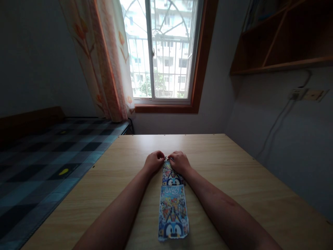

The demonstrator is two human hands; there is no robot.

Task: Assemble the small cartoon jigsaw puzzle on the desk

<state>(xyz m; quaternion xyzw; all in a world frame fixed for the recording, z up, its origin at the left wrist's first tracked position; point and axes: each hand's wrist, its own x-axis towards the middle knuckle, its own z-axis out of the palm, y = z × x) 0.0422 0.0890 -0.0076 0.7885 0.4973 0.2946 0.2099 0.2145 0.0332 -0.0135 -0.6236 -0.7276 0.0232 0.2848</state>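
My left hand (154, 161) is closed at the far end of a colourful picture (168, 172), which looks like a jigsaw puzzle. Its fingertips pinch a small bit that resembles a puzzle piece (165, 158). My right hand (179, 160) lies over the picture's upper right part, thumb and fingers pressed together at a second small bit. Both hands nearly meet at the fingertips. Nearer to me, a paper sheet (173, 211) with the word Bluey and the same blue dog design lies flat, its lower edge torn. My right hand and wrist hide part of the puzzle.
Everything lies on a light wooden table (221, 194). A bed with a checked cover (52, 163) adjoins its left side. Beyond the far edge are a window (169, 55) and a flowered curtain (101, 59). A wall shelf (281, 64) and a socket with a cable (298, 93) are at right.
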